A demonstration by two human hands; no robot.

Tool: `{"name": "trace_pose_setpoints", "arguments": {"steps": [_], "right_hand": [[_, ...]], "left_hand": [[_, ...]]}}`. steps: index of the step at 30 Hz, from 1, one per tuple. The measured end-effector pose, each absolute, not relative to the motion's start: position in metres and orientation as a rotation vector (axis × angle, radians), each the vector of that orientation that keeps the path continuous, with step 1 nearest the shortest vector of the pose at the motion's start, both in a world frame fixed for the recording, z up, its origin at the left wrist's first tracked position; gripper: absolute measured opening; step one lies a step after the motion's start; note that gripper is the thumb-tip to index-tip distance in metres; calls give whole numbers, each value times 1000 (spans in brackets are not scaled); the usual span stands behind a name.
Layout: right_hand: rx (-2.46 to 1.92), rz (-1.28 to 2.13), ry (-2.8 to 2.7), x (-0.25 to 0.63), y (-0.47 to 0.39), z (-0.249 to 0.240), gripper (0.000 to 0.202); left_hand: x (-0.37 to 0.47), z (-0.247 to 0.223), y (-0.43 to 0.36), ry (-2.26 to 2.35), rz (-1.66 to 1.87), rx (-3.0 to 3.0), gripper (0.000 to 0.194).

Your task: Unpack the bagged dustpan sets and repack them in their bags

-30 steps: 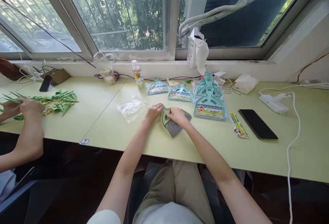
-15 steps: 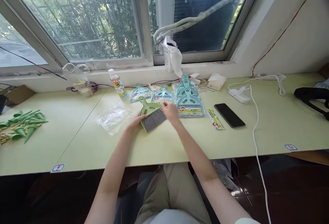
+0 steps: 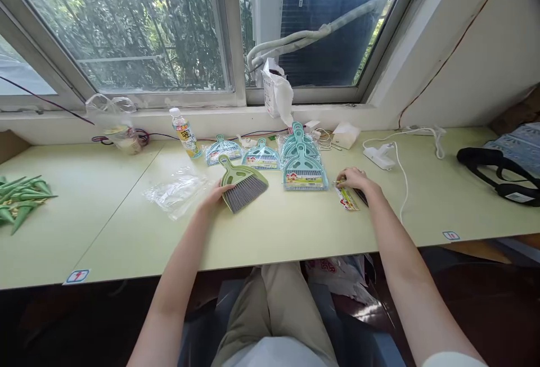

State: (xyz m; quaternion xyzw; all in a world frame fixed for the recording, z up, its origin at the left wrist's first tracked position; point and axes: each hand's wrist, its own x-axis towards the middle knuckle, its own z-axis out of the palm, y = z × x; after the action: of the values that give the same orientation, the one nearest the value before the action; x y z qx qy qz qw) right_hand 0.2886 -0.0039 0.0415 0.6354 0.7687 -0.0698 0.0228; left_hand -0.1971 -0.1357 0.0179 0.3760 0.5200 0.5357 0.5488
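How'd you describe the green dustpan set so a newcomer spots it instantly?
On the long table under the window, look right of the crumpled plastic. The green dustpan set is there, held by the left hand. Unlike the teal sets beyond it, it's green with no label showing.

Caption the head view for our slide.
Left hand holds a green dustpan-and-brush set; right hand at the printed cards.

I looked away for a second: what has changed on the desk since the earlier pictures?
The right hand has let go of the green dustpan-and-brush set and moved right, to the far end of the printed card; whether it grips the card is unclear. The left hand keeps hold of the set. The wrapped teal sets and drink bottle stayed put.
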Motion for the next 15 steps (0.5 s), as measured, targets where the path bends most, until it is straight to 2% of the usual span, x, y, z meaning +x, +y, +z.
{"name": "trace_pose_setpoints", "arguments": {"steps": [4,6,8,11,13,15], "right_hand": [[2061,-435,2339,290,-9,58,18],[2066,-700,2435,289,-20,76,21],[1917,-1150,2613,278,-36,99,28],[1489,-1776,2780,235,-65,131,48],[1326,-1980,2843,186,-81,139,60],[1296,-2099,2880,127,-89,131,62]], "left_hand": [[-198,17,-137,1223,1299,873,53],[-198,17,-137,1229,1324,864,54],[-198,18,-138,1219,1348,863,56],[-197,19,-138,1162,1384,873,57],[-196,18,-138,1153,1414,859,58],[-196,17,-138,1162,1458,831,58]]}}
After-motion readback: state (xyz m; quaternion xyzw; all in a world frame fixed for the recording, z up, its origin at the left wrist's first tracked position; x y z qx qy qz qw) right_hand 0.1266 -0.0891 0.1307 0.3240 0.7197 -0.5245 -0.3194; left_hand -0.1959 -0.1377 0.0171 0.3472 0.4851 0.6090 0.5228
